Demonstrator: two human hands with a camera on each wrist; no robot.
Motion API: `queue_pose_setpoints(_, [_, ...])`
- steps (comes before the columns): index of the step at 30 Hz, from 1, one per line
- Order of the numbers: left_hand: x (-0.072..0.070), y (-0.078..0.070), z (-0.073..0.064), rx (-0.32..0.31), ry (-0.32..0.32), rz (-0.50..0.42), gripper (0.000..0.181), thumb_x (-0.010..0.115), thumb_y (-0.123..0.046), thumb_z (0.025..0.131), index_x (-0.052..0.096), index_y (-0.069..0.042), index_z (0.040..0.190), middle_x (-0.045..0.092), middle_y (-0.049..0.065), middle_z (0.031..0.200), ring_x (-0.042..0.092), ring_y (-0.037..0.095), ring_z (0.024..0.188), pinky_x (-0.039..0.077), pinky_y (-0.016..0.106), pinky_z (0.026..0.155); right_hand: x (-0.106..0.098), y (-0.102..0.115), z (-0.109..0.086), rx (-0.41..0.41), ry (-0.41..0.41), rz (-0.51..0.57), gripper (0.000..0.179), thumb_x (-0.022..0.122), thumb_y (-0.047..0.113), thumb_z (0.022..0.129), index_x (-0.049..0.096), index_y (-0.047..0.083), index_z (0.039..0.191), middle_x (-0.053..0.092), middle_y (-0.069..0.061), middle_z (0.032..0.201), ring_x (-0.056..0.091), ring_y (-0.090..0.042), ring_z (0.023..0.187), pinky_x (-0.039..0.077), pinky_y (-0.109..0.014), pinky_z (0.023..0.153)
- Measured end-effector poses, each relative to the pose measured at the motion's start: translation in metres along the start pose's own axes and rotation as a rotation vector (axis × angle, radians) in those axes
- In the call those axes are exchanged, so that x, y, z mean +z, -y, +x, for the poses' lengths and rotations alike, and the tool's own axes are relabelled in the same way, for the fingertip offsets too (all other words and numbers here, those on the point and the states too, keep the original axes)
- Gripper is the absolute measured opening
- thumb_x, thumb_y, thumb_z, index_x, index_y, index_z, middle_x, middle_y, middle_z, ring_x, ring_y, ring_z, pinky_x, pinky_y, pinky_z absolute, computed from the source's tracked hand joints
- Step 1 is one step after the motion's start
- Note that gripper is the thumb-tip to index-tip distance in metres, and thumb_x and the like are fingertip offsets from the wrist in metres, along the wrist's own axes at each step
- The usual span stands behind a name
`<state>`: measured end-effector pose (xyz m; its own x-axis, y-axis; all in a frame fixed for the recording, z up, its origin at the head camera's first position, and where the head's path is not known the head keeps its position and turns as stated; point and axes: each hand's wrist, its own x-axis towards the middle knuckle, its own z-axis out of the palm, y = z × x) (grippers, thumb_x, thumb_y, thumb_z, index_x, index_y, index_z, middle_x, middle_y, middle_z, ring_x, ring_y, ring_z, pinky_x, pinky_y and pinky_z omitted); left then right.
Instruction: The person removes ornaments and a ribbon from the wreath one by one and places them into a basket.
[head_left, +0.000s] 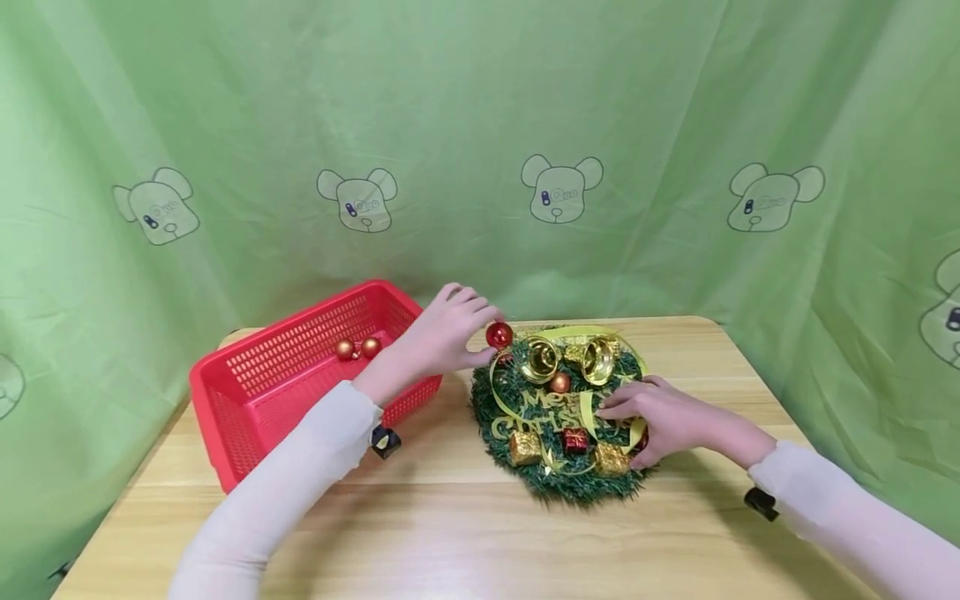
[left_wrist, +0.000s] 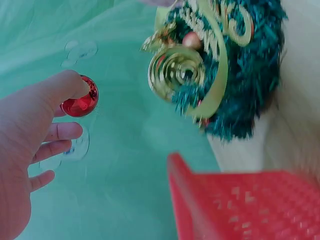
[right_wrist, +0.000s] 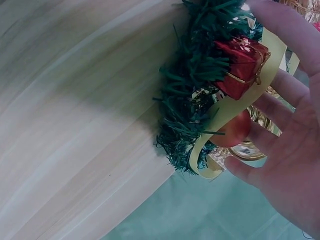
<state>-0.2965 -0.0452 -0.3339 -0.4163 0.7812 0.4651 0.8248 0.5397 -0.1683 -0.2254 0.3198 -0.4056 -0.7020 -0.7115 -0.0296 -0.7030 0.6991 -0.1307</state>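
Note:
My left hand [head_left: 459, 327] pinches a shiny red bauble [head_left: 499, 335] between thumb and fingers, above the wreath's back left edge. In the left wrist view the same bauble [left_wrist: 82, 97] sits at the thumb tip, with the other fingers spread. The green tinsel wreath [head_left: 551, 492] lies on the table, carrying gold bells [head_left: 597, 362], gold "Merry Christmas" lettering, small wrapped boxes [head_left: 575, 440] and yellow ribbon [head_left: 587, 414]. At the wreath's right side rests my right hand [head_left: 669, 419]. Its fingers, loosely extended in the right wrist view, lie by the ribbon and a red box [right_wrist: 242, 67].
A red plastic basket [head_left: 206, 408] stands at the left of the wooden table [head_left: 465, 533], with gold baubles [head_left: 357, 348] inside. Behind the table hangs a green curtain [head_left: 465, 100] printed with bear heads.

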Motion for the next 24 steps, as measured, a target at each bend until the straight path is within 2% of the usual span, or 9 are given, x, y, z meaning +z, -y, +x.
queue_pose_setpoints(13, [-0.028, 0.047, -0.034, -0.156, -0.037, -0.005, 0.034, 0.076, -0.028, 0.086, 0.068, -0.011, 0.114, 0.072, 0.004, 0.103, 0.06, 0.025, 0.102, 0.04, 0.049, 0.106, 0.0, 0.001, 0.002, 0.017, 0.013, -0.012, 0.08, 0.094, 0.044, 0.062, 0.07, 0.01, 0.13, 0.065, -0.014, 0.134, 0.059, -0.038, 0.123, 0.036, -0.073, 0.101])
queue_pose_setpoints(18, [-0.032, 0.058, -0.047, -0.221, -0.033, -0.012, 0.036, 0.076, -0.029, 0.085, 0.069, -0.009, 0.114, 0.072, 0.006, 0.105, 0.059, 0.026, 0.104, 0.039, 0.049, 0.106, 0.001, 0.001, 0.002, 0.02, 0.008, -0.009, 0.08, 0.093, 0.046, 0.062, 0.07, 0.01, 0.13, 0.065, -0.014, 0.134, 0.06, -0.037, 0.122, 0.036, -0.073, 0.102])
queue_pose_setpoints(24, [-0.032, 0.067, -0.06, -0.253, -0.014, 0.005, 0.036, 0.075, -0.029, 0.085, 0.069, -0.008, 0.113, 0.07, 0.007, 0.106, 0.058, 0.027, 0.106, 0.04, 0.05, 0.105, 0.003, 0.0, 0.001, 0.024, 0.004, -0.009, 0.081, 0.093, 0.046, 0.061, 0.07, 0.011, 0.13, 0.065, -0.013, 0.134, 0.06, -0.037, 0.122, 0.035, -0.073, 0.103])
